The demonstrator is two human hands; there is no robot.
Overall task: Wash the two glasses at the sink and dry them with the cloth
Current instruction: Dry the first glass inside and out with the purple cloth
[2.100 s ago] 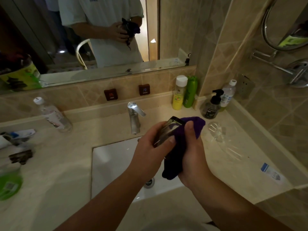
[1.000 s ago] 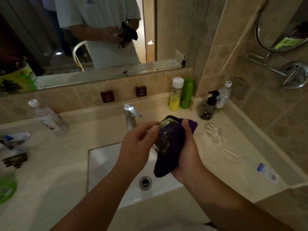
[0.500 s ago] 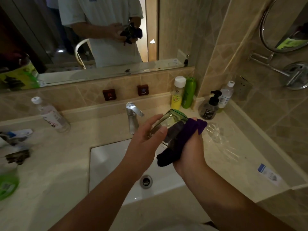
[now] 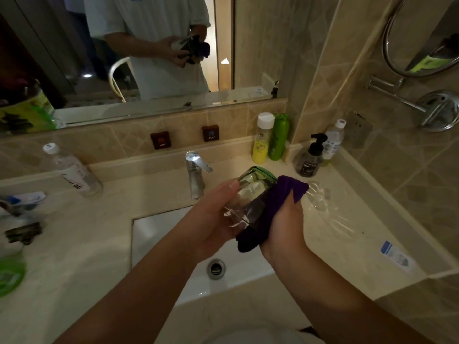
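Above the white rectangular sink basin [image 4: 159, 234], both hands meet at the centre of the view. The left hand [image 4: 213, 219] has its grip curled round the clear drinking glass with a green-tinted base [image 4: 250, 194], thumb lying along its side; the glass is tilted, its base pointing toward 12 o'clock and its mouth toward the person. At 3 o'clock of the glass, the right hand [image 4: 283, 227] grips the dark purple cloth [image 4: 278, 202], pressing it against the glass wall; one end of the cloth hangs out below the hand over the basin, the other sticks up past the fingers.

The second clear glass [image 4: 320, 197] lies on the beige marble counter [image 4: 87, 244], at 3 o'clock of the hands, just beside the cloth's upper tip. The chrome tap [image 4: 196, 175] stands at 11 o'clock of the held glass. Toward 1 o'clock, against the tiled wall, stand a yellow bottle with a white cap [image 4: 262, 140], a green bottle [image 4: 279, 137] and a dark pump dispenser [image 4: 310, 157]. A clear plastic water bottle [image 4: 74, 172] leans at 10 o'clock.
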